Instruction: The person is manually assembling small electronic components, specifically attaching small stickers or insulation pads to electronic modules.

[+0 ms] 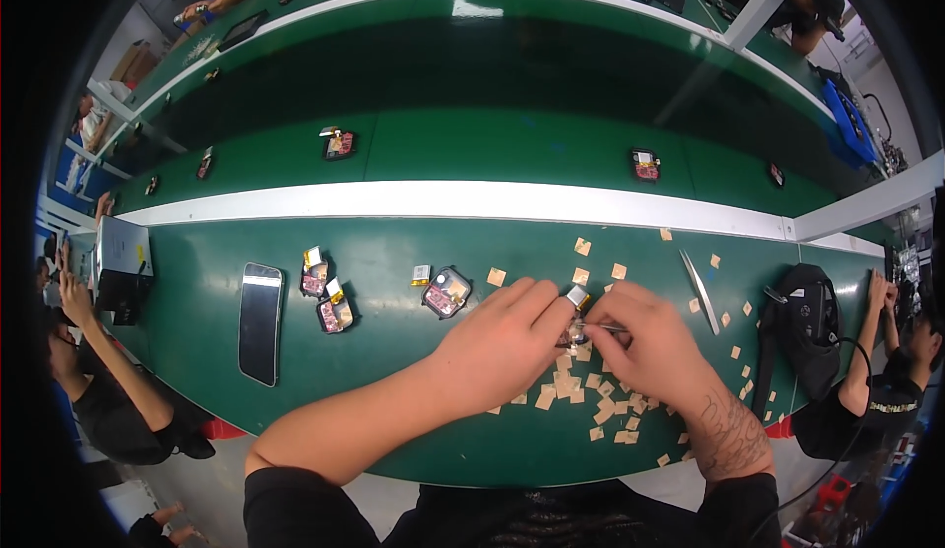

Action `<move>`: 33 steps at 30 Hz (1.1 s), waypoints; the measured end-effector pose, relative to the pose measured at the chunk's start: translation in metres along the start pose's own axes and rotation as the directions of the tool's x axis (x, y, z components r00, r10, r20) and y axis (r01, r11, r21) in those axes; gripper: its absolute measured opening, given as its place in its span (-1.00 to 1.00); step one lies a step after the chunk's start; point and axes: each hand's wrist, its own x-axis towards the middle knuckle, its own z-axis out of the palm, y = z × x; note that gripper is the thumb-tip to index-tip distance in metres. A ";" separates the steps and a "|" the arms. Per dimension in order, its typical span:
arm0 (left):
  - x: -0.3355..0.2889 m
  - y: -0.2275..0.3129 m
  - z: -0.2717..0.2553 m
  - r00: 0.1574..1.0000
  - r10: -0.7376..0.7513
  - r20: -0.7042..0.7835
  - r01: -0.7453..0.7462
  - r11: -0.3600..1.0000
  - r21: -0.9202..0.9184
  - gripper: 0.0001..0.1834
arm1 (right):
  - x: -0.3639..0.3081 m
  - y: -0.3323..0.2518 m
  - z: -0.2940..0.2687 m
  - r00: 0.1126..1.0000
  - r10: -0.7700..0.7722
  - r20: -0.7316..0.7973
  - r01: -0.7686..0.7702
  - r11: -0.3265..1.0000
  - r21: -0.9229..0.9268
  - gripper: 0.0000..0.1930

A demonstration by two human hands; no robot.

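Observation:
In front of me both hands meet over a small electronic device (572, 334), mostly hidden by my fingers, with a silver battery (578, 297) standing up at its far side. My left hand (512, 326) is closed on the device's left side. Pinched in the fingers of my right hand (640, 326) is a thin metallic tool (612, 328), its tip reaching into the device; its exact kind is hard to make out. Many small tan square pieces (563, 383) lie scattered around and under my hands. An opened device (446, 292) with a pink board lies left of my hands, beside a loose battery (421, 275).
Two more opened devices (335, 310) sit further left, near a dark phone (261, 323). Silver tweezers (701, 292) and a black pouch (802, 326) lie on the right. Beyond a white rail (423, 198), several devices rest on a green surface (492, 149). Co-workers sit on both sides.

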 end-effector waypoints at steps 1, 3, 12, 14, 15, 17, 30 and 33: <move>0.000 0.000 0.000 1.000 -0.014 0.003 0.014 1.000 -0.014 -0.51 | 0.002 0.003 -0.002 0.999 0.045 0.006 -0.046 0.994 0.102 -0.86; 0.000 -0.001 0.000 1.000 -0.029 0.005 0.029 0.999 -0.028 -0.50 | 0.004 0.008 -0.007 0.996 0.089 0.017 -0.090 0.975 0.203 -0.84; 0.003 -0.006 -0.007 0.998 0.037 0.042 -0.038 0.999 0.004 -0.50 | 0.014 0.012 -0.002 0.997 -0.011 -0.079 0.017 0.997 0.075 -0.70; 0.004 -0.006 -0.005 0.998 0.036 0.048 -0.037 0.999 0.024 -0.50 | 0.011 0.012 -0.004 0.999 -0.007 -0.052 0.011 0.997 0.072 -0.72; 0.005 -0.006 -0.004 0.998 0.038 0.058 -0.039 0.999 0.030 -0.50 | 0.011 0.010 -0.008 0.998 0.065 -0.003 -0.065 0.995 0.080 -0.76; 0.007 -0.005 -0.002 0.998 0.028 0.056 -0.031 0.999 0.045 -0.50 | 0.007 0.023 -0.003 0.998 0.070 -0.006 -0.068 0.986 0.155 -0.79; 0.010 -0.004 -0.005 0.998 0.014 0.064 -0.013 1.000 -0.023 -0.56 | 0.006 0.027 -0.008 0.998 -0.038 -0.055 0.053 0.950 0.307 -0.85; 0.011 -0.008 -0.006 0.998 0.046 0.034 -0.047 0.998 0.040 -0.64 | 0.008 0.027 -0.020 1.000 -0.024 0.007 0.021 0.944 0.329 -0.83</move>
